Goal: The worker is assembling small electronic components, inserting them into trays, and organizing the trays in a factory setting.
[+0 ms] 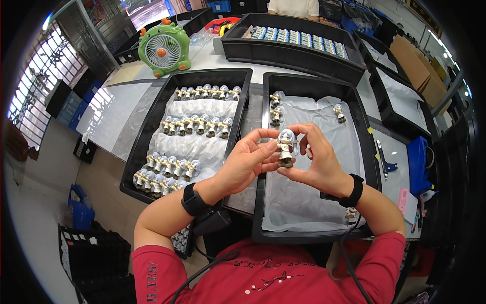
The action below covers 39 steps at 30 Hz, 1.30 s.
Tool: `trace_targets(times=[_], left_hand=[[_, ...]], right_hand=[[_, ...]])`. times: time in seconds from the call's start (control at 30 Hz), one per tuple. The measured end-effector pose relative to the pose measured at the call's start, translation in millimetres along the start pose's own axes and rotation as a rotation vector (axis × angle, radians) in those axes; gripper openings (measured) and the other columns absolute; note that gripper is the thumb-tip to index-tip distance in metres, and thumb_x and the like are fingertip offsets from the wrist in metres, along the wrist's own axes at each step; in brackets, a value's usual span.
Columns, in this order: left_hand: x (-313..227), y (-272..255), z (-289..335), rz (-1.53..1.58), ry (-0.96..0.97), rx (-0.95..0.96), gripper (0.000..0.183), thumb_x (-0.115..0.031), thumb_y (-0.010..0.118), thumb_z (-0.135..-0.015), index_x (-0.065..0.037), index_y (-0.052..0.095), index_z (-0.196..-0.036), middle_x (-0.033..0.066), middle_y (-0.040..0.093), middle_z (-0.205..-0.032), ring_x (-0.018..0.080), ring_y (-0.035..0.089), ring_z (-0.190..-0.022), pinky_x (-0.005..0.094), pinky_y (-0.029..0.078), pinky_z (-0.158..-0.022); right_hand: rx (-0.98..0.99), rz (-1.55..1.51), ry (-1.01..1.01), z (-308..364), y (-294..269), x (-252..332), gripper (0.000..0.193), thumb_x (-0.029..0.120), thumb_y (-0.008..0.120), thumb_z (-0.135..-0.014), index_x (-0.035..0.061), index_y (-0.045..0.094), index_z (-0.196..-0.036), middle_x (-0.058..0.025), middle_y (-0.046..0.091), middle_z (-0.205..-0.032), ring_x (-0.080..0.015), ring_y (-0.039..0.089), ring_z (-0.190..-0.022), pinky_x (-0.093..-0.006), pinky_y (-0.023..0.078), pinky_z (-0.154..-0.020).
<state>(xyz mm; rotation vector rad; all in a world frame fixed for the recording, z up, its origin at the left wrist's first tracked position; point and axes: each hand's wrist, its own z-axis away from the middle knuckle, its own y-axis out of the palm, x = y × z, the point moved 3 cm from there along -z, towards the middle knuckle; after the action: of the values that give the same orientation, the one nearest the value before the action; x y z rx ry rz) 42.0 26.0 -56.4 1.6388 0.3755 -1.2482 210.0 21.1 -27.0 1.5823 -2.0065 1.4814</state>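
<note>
Between my two hands, over the right black tray [349,90], a small figurine [286,148] stands upright. It has pale blue-grey hair, a white outfit and dark boots. The thumb and fingers of my left hand [251,158] pinch its left side. My right hand [319,157] curls round from the other side, fingers near the head and thumb at the boots. Paper lines the right tray, where a few like figurines stand at the far left, one figurine [339,113] lies at the far right, and another [351,216] shows beneath my right forearm.
The left black tray [246,83] holds rows of figurines [197,125] on white wrapping. A green fan [164,49] stands behind it. Farther back, a large black bin [304,65] carries rows of blue-and-white pieces. A blue-handled tool [389,166] and a blue holder [419,164] lie at right. Another person [293,7] is beyond.
</note>
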Motion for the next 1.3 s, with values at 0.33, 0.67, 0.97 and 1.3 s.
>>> trace_targets(times=[0.33, 0.67, 0.97, 1.3], left_hand=[[6.1, -4.9, -1.1, 0.012, -0.006, 0.027, 0.038, -0.022, 0.050, -0.094, -0.003, 0.042, -0.126, 0.0093, 0.056, -0.114, 0.0196, 0.058, -0.104, 0.0336, 0.048, -0.090], [4.7, -3.2, -0.4, -0.110, -0.002, 0.005, 0.038, -0.025, 0.050, -0.094, -0.004, 0.047, -0.125, 0.0053, 0.057, -0.111, 0.0138, 0.058, -0.099, 0.0303, 0.049, -0.085], [1.4, 3.7, -1.5, 0.065, -0.007, 0.134, 0.042, -0.025, 0.045, -0.096, -0.002, 0.040, -0.131, 0.0136, 0.054, -0.120, 0.0234, 0.059, -0.102, 0.0324, 0.052, -0.080], [-0.8, 4.3, -1.7, 0.107, -0.006, 0.166, 0.047, -0.029, 0.043, -0.096, -0.001, 0.037, -0.132, 0.0167, 0.050, -0.125, 0.0240, 0.057, -0.106, 0.0339, 0.048, -0.088]], right_hand=[[-0.037, 0.043, -0.109, 0.2, -3.0, 5.0, 0.066, 0.015, 0.081, -0.060, 0.0073, 0.049, -0.117, -0.0066, 0.049, -0.105, -0.0132, 0.050, -0.068, -0.0249, 0.044, -0.057], [-0.026, 0.141, -0.194, 3.5, 1.4, 10.1, 0.068, 0.011, 0.080, -0.058, 0.0091, 0.049, -0.119, -0.0077, 0.048, -0.107, -0.0137, 0.051, -0.058, -0.0257, 0.047, -0.050], [-0.083, 0.164, -0.254, 3.1, -1.4, 12.8, 0.074, 0.019, 0.085, -0.055, 0.0087, 0.049, -0.118, -0.0084, 0.049, -0.109, -0.0155, 0.055, -0.066, -0.0255, 0.049, -0.052], [-0.073, 0.107, -0.176, 2.3, -0.6, 8.5, 0.072, 0.018, 0.085, -0.054, 0.0088, 0.051, -0.117, -0.0074, 0.051, -0.107, -0.0155, 0.053, -0.067, -0.0261, 0.046, -0.052]])
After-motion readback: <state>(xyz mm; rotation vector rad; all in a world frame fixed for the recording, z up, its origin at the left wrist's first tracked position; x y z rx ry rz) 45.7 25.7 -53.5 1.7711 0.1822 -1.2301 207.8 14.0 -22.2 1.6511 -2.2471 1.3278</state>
